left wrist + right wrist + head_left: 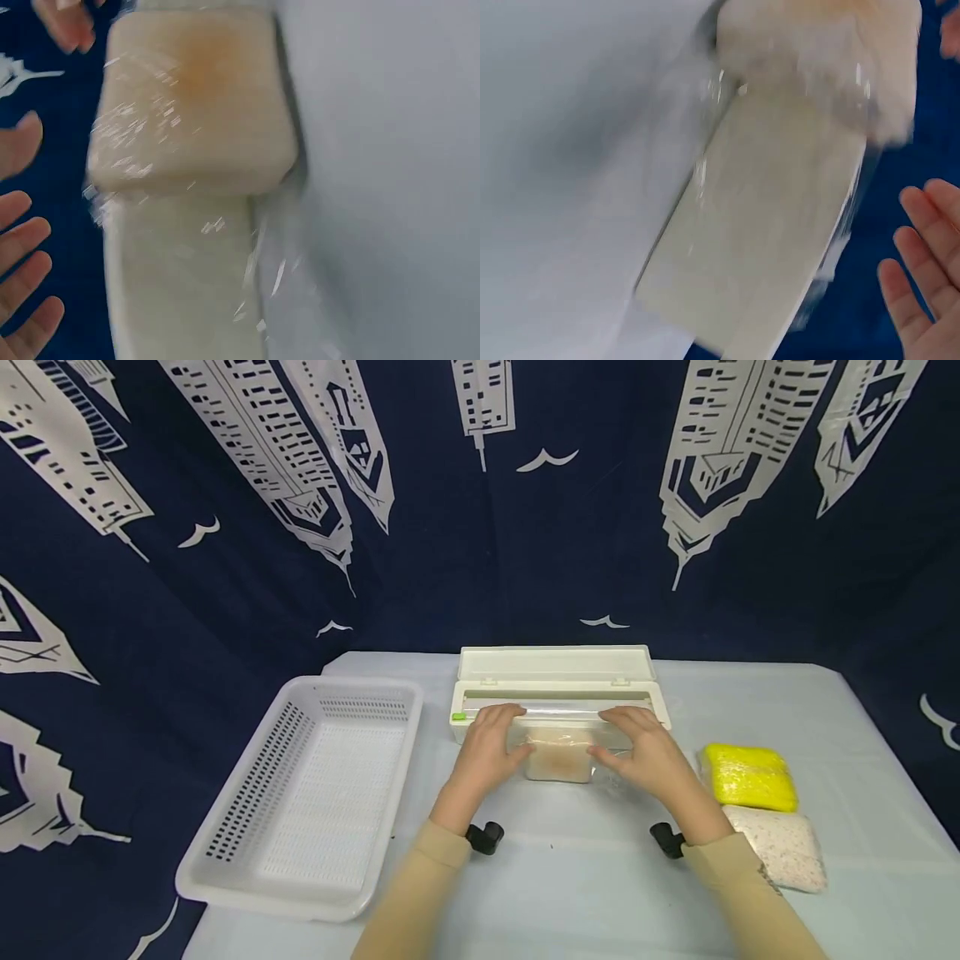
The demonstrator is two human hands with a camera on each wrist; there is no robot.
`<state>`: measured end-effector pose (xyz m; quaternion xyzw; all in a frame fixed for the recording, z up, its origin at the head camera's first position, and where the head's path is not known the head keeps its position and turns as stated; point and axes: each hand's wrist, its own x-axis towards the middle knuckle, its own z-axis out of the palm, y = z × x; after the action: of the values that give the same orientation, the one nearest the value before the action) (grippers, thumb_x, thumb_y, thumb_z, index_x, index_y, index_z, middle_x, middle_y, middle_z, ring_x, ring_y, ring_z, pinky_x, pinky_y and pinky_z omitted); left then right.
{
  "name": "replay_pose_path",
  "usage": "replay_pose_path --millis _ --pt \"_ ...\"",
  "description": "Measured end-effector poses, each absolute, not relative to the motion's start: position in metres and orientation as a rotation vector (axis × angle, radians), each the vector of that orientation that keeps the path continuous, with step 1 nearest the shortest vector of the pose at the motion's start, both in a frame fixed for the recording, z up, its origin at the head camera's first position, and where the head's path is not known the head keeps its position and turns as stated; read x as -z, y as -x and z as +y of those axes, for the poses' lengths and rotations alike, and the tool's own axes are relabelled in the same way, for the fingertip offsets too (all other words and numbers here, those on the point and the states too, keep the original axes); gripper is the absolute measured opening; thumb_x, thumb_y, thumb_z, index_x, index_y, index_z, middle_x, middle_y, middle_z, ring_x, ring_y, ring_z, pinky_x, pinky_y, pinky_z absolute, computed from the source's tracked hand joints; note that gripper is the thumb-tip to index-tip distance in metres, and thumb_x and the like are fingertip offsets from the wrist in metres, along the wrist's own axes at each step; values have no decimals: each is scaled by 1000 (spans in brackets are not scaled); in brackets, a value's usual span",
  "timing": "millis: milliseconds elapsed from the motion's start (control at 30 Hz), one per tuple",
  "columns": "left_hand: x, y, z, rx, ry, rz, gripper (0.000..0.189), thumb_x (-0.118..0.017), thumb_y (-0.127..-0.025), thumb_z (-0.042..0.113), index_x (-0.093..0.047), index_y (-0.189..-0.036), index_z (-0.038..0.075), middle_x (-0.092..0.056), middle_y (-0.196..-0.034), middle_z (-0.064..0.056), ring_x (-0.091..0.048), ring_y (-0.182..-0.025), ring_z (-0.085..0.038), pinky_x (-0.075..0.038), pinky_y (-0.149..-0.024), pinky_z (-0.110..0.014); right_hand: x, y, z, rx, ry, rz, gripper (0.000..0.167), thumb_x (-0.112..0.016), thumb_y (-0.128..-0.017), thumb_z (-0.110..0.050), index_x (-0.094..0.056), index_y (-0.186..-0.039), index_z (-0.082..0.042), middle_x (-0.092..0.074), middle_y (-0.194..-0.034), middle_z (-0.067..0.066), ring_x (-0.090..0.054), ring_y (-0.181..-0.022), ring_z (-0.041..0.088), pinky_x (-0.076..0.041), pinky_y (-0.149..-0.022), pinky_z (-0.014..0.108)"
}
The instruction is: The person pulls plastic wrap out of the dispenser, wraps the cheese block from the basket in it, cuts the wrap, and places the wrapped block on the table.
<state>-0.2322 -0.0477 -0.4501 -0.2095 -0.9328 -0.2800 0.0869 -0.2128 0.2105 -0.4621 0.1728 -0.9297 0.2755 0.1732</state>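
A beige block with rounded corners (pixel 558 763) and a faint orange patch sits against the front of a cream plastic-wrap dispenser (pixel 557 665), whose lid stands raised. Clear plastic wrap (pixel 142 142) lies over the block, and loose film spreads beside it on the table. My left hand (pixel 486 756) is at the block's left side, thumb and fingers spread apart. On the other side, my right hand (pixel 651 758) mirrors it with extended fingers. Both wrist views show fingers holding nothing; whether either thumb touches the film cannot be told.
To the left stands a white perforated plastic basket (pixel 408 752). At the right lie a yellow wrapped block (pixel 750 777) and a white speckled block (pixel 778 847), close together. A navy patterned cloth (pixel 487 560) hangs behind the white-covered table (pixel 570 893).
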Motion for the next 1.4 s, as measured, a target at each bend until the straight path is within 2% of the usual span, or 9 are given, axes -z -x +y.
replay_pose_path --millis 100,267,467,600,767,900,1100,1300,1400 --pt "456 238 -35 829 699 -2859 58 -79 -84 28 -56 -133 10 -58 -139 -6 -47 -133 -25 -40 -110 -41 465 216 196 -764 -534 -2708 62 -84 -76 -28 -62 -124 4 -63 -124 20 -54 -119 37 -45 -103 52" --pt "466 242 -26 796 696 -2881 57 -81 -82 28 -60 -131 9 -62 -133 -6 -53 -126 -24 -41 -109 -37 472 217 188 -720 -502 -2760 66 -88 -71 -25 -62 -122 6 -63 -120 20 -55 -116 38 -46 -101 51" --pt "471 241 -24 801 639 -2846 48 -79 -83 25 -64 -125 7 -66 -124 -8 -60 -118 -25 -46 -105 -36 477 215 189 -734 -445 -2725 49 -85 -76 -16 -67 -115 6 -66 -110 17 -60 -104 35 -52 -92 47" --pt "478 238 -25 859 577 -2760 40 -80 -82 23 -69 -117 7 -69 -113 -7 -65 -110 -23 -51 -97 -33 482 212 187 -756 -400 -2641 37 -82 -78 -12 -70 -110 3 -69 -102 15 -66 -97 32 -55 -85 45" --pt "489 233 -24 934 478 -2650 36 -80 -80 26 -73 -109 6 -72 -100 -5 -70 -95 -18 -56 -83 -27 492 208 184 -767 -361 -2514 33 -83 -77 -11 -72 -105 2 -72 -94 13 -70 -86 29 -58 -74 41" --pt "495 230 -24 1018 436 -2579 36 -80 -79 27 -74 -106 5 -73 -97 -6 -71 -88 -17 -57 -76 -22 499 205 181 -782 -325 -2464 32 -83 -76 -11 -73 -104 3 -71 -93 13 -71 -83 27 -59 -71 38" --pt "497 229 -30 1026 434 -2560 37 -80 -79 27 -73 -107 5 -74 -98 -6 -70 -89 -16 -56 -78 -24 502 202 177 -806 -256 -2447 35 -82 -77 -10 -70 -108 3 -71 -96 16 -71 -84 29 -58 -71 40" --pt "497 228 -33 856 436 -2659 51 -79 -79 38 -69 -118 7 -72 -112 -7 -61 -107 -23 -46 -85 -35 504 201 176 -782 -235 -2430 39 -84 -76 -10 -67 -109 4 -68 -100 19 -68 -93 34 -57 -77 45" --pt "500 228 -32 834 444 -2687 48 -78 -80 38 -69 -117 8 -73 -109 -4 -59 -110 -23 -44 -88 -36 506 201 175 -768 -214 -2454 39 -84 -76 -12 -68 -107 6 -70 -103 21 -66 -98 38 -56 -82 49"
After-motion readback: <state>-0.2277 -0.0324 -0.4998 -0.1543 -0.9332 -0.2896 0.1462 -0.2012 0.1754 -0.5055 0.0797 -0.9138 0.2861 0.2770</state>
